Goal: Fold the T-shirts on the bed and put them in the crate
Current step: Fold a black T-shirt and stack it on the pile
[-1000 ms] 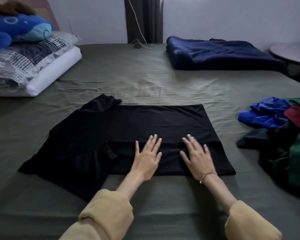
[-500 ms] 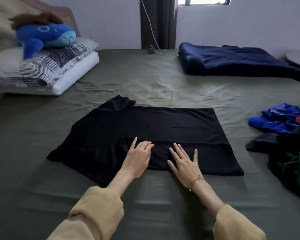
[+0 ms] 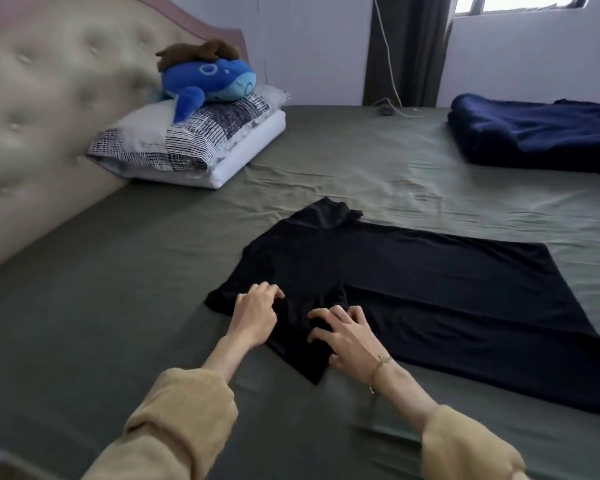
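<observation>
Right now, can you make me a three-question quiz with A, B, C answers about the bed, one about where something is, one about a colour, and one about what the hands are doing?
1. Where is the whale toy?
A. on the pillows
B. on the T-shirt
C. on the blanket

2. What colour is the T-shirt?
A. red
B. black
C. white

3. What are the hands doing?
A. hanging in the air
B. holding the whale toy
C. resting on the T-shirt

Answers: 1 A, it lies atop the pillows by the headboard. 2 B, the cloth is black all over. 3 C, the left hand and right hand both touch its near sleeve end.
</observation>
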A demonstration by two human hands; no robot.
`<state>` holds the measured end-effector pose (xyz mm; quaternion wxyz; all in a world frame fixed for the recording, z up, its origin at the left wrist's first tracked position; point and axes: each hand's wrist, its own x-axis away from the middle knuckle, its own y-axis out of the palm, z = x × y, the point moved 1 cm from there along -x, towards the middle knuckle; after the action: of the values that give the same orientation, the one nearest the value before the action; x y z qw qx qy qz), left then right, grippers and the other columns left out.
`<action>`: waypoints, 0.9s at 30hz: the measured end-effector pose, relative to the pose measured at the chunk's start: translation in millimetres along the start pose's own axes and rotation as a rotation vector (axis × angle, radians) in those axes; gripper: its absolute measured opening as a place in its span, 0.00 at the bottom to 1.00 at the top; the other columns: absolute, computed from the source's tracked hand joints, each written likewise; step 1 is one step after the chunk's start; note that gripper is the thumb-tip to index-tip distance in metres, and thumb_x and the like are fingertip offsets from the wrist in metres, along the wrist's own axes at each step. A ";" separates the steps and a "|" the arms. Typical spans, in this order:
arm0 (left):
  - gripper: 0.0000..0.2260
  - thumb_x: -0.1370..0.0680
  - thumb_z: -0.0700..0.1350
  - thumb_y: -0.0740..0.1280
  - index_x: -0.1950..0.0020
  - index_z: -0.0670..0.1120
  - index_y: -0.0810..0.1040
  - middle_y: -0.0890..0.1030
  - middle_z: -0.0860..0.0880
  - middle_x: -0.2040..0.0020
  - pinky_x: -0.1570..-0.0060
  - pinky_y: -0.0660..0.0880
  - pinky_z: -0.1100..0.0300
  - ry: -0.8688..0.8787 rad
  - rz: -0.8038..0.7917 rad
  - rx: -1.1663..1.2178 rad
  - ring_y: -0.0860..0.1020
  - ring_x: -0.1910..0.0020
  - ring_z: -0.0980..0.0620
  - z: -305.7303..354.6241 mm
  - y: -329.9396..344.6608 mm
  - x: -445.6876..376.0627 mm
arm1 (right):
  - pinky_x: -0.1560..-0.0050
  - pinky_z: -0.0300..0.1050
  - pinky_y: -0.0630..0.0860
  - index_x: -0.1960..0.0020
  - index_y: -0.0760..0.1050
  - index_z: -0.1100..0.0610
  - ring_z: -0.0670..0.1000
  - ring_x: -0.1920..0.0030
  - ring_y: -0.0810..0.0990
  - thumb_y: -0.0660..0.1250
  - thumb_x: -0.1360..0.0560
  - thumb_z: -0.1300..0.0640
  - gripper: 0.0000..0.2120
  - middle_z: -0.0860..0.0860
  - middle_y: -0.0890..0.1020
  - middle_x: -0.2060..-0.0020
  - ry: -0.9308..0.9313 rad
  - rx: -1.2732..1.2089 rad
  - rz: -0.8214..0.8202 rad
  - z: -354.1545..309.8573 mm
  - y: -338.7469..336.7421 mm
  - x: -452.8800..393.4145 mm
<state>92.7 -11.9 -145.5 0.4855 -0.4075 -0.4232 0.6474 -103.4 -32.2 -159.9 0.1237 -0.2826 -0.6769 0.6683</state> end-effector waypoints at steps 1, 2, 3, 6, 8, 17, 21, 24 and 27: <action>0.21 0.26 0.30 0.55 0.40 0.48 0.74 0.76 0.53 0.42 0.37 0.63 0.57 -0.018 -0.003 0.016 0.71 0.40 0.54 -9.7 -1.7 0.1 | 0.46 0.49 0.66 0.57 0.77 0.43 0.46 0.47 0.68 0.69 0.45 0.56 0.18 0.44 0.79 0.48 -0.019 0.010 0.018 2.3 0.5 -4.8; 0.21 0.27 0.30 0.55 0.41 0.48 0.75 0.76 0.54 0.43 0.37 0.63 0.57 -0.034 0.000 0.034 0.72 0.40 0.54 -19.5 -2.8 0.0 | 0.41 0.51 0.61 0.57 0.78 0.44 0.45 0.46 0.68 0.64 0.42 0.57 0.15 0.42 0.80 0.51 -0.027 0.007 0.050 4.1 1.6 -10.1; 0.21 0.27 0.30 0.55 0.42 0.49 0.76 0.77 0.55 0.44 0.36 0.63 0.57 -0.047 0.010 0.054 0.72 0.41 0.54 -31.1 -2.8 -0.3 | 0.36 0.54 0.56 0.56 0.78 0.45 0.45 0.43 0.68 0.60 0.39 0.58 0.16 0.41 0.81 0.53 -0.019 -0.010 0.067 4.6 2.3 -19.2; 0.16 0.24 0.35 0.57 0.46 0.51 0.77 0.77 0.57 0.48 0.37 0.60 0.58 -0.070 0.031 0.098 0.72 0.43 0.56 -48.8 -5.7 -4.7 | 0.27 0.53 0.44 0.42 0.74 0.50 0.44 0.37 0.70 0.59 0.27 0.62 0.17 0.45 0.80 0.47 0.106 -0.132 -0.057 9.3 -7.2 -51.0; 0.12 0.20 0.42 0.56 0.48 0.52 0.78 0.77 0.57 0.47 0.39 0.59 0.58 -0.076 0.026 0.095 0.71 0.43 0.56 -56.7 -8.5 -13.0 | 0.31 0.48 0.57 0.39 0.72 0.52 0.50 0.39 0.74 0.57 0.24 0.62 0.15 0.49 0.79 0.44 0.231 -0.248 -0.074 16.5 -14.1 -81.5; 0.28 0.37 0.74 0.64 0.45 0.60 0.80 0.82 0.58 0.46 0.36 0.70 0.52 -0.278 -0.246 0.586 0.78 0.42 0.55 -105.8 2.1 -43.1 | 0.43 0.49 0.72 0.35 0.71 0.57 0.59 0.41 0.76 0.56 0.21 0.52 0.18 0.58 0.76 0.40 0.694 -0.362 -0.275 67.8 0.5 -178.8; 0.22 0.26 0.62 0.63 0.44 0.47 0.81 0.82 0.50 0.43 0.37 0.71 0.48 -0.334 -0.200 0.574 0.77 0.40 0.49 -122.1 11.3 -57.6 | 0.58 0.44 0.70 0.49 0.74 0.53 0.52 0.63 0.75 0.56 0.25 0.42 0.17 0.51 0.76 0.59 0.849 -0.731 -0.267 84.3 3.6 -191.4; 0.18 0.24 0.60 0.61 0.46 0.48 0.80 0.80 0.49 0.41 0.35 0.68 0.47 -0.378 -0.226 0.532 0.75 0.38 0.47 -127.1 13.4 -63.4 | 0.56 0.43 0.70 0.39 0.69 0.47 0.49 0.55 0.74 0.61 0.33 0.29 0.30 0.47 0.74 0.53 0.805 -0.945 -0.397 91.5 -5.5 -187.8; 0.17 0.25 0.60 0.61 0.54 0.48 0.80 0.83 0.49 0.51 0.39 0.70 0.48 -0.378 -0.214 0.548 0.78 0.45 0.44 -127.5 13.4 -65.3 | 0.58 0.41 0.73 0.28 0.56 0.48 0.51 0.43 0.73 0.74 0.34 0.45 0.41 0.49 0.71 0.39 0.629 -0.702 -0.536 91.5 -5.7 -185.3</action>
<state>221.4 -58.4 -190.0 0.5549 -0.0882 -0.3565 0.7465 -4.5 -209.8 -122.3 0.3847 -0.3110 -0.8380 0.2303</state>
